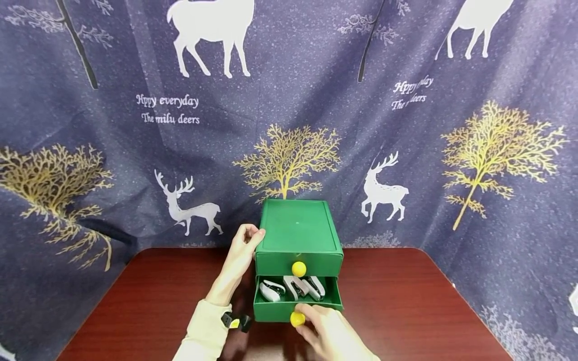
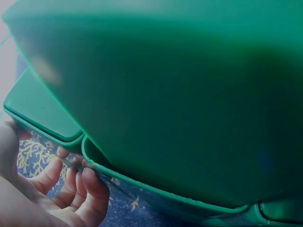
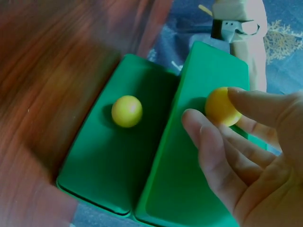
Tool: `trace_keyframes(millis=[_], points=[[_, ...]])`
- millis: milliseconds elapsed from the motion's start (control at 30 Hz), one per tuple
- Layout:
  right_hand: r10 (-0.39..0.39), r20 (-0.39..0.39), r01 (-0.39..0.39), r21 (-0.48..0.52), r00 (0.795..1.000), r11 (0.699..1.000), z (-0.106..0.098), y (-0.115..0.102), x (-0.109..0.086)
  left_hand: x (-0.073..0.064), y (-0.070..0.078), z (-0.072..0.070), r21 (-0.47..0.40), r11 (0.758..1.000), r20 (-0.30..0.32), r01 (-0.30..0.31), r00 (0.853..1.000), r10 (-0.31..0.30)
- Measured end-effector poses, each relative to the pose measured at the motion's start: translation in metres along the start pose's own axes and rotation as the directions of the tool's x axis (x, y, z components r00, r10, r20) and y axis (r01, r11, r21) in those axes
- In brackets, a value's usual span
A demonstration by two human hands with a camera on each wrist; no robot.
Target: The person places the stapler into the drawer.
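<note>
A green two-drawer box (image 1: pixel 298 228) stands on the table, its lower drawer (image 1: pixel 273 314) pulled partway out. Inside that drawer lie three staplers: a white one (image 1: pixel 270 293) on the left, a greyish one (image 1: pixel 293 287) in the middle and another white one (image 1: pixel 317 286) on the right. My right hand (image 1: pixel 331 331) pinches the lower drawer's round yellow knob (image 3: pixel 220 108) between thumb and fingers. My left hand (image 1: pixel 241 255) rests against the box's left side, fingertips (image 2: pixel 94 182) at the side wall in the left wrist view.
The upper drawer (image 1: pixel 275 263) is closed and carries its own yellow knob (image 1: pixel 298 269). Beneath everything is a reddish-brown wooden table (image 1: pixel 388 301). A dark blue cloth (image 1: pixel 307 100) printed with deer and trees hangs right behind the box.
</note>
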State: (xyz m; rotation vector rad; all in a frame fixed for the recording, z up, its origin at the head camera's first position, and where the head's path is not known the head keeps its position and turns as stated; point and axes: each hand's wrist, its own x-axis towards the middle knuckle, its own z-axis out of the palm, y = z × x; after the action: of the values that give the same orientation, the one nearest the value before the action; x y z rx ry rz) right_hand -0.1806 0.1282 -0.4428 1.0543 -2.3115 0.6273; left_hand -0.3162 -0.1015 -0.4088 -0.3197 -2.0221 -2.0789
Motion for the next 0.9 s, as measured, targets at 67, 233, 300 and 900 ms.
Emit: trace_keyframes(millis=[67,233,300,900], points=[[0.004,-0.007,-0.004,0.003,1.0,1.0,0.001,0.002,0.001,0.0,0.001,0.0,-0.01,1.0,0.005,0.013,1.0,-0.012],[0.027,-0.016,-0.026,0.029,1.0,0.999,0.002,0.005,0.005,0.0,0.003,-0.001,-0.029,0.999,0.019,0.021,1.0,-0.021],[0.039,-0.019,-0.039,0.027,0.999,0.999,0.003,0.006,0.007,0.0,0.001,0.0,-0.029,1.0,0.017,0.01,1.0,-0.009],[0.071,-0.102,-0.081,-0.101,0.992,0.992,0.017,0.025,0.018,-0.012,0.025,0.001,0.001,1.0,0.027,0.021,0.999,-0.021]])
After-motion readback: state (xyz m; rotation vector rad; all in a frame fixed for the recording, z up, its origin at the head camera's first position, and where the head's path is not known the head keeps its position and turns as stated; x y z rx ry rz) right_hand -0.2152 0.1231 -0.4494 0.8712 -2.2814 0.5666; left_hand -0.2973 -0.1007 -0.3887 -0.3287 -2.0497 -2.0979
